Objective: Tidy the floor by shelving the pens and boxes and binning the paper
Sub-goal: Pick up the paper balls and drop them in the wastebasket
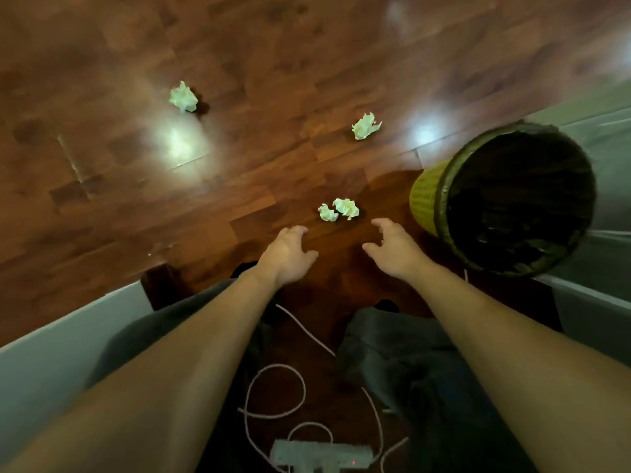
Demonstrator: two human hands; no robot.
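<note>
Both hands (341, 254) near 2 papers (338, 210).

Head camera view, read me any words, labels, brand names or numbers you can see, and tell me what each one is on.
No text can be read here.
Grey power strip: blurred, nothing legible.
Yellow woven wastebasket: no label visible.
Crumpled pale green paper balls: no print visible.

Open wooden floor (136, 186) ahead and to the left, broken only by scattered paper balls: a touching pair (338, 209) nearest, two more farther out. Blocked on the right by a yellow bin (426, 196) and grey wall (607, 268). Below, looping white cable (273, 390).
</note>
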